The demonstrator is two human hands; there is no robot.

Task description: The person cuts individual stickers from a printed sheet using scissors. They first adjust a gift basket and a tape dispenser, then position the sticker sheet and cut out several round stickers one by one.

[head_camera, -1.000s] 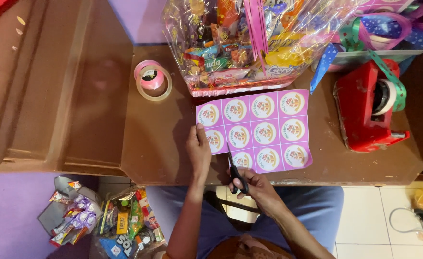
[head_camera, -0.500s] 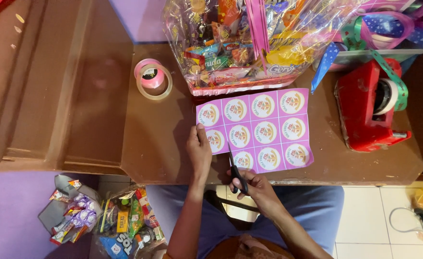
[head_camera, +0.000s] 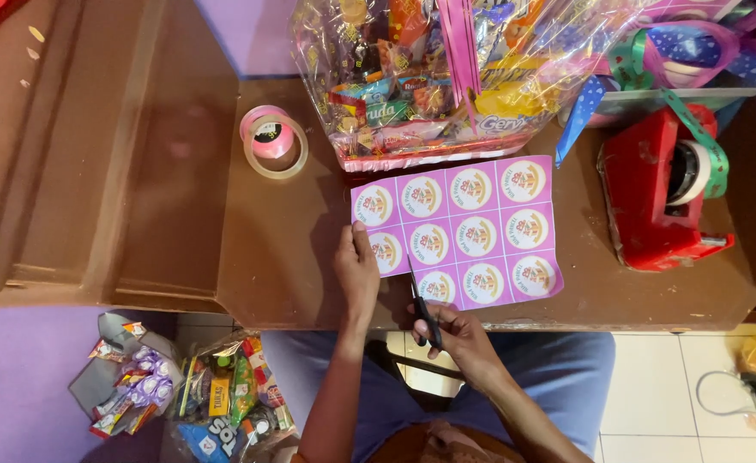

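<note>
Pink sticker sheet (head_camera: 463,233) lies flat at centre of frame on brown worktop (head_camera: 275,257), just below wrapped gift basket (head_camera: 446,77). Our left hand (head_camera: 357,270), fingers flat and gripping nothing, pins sheet's lower-left corner. Our right hand (head_camera: 459,336) grips scissors (head_camera: 422,302), blades entering sheet's bottom edge. We judge: follow gap between round labels, keep sheet pressed, left fingers clear of blades.

Little has moved. The scissors (head_camera: 423,304) in the right hand (head_camera: 455,334) have crept slightly further up into the lower edge of the pink sticker sheet (head_camera: 459,231), and the left hand (head_camera: 357,270) has slid a touch higher along the sheet's left edge.
</note>
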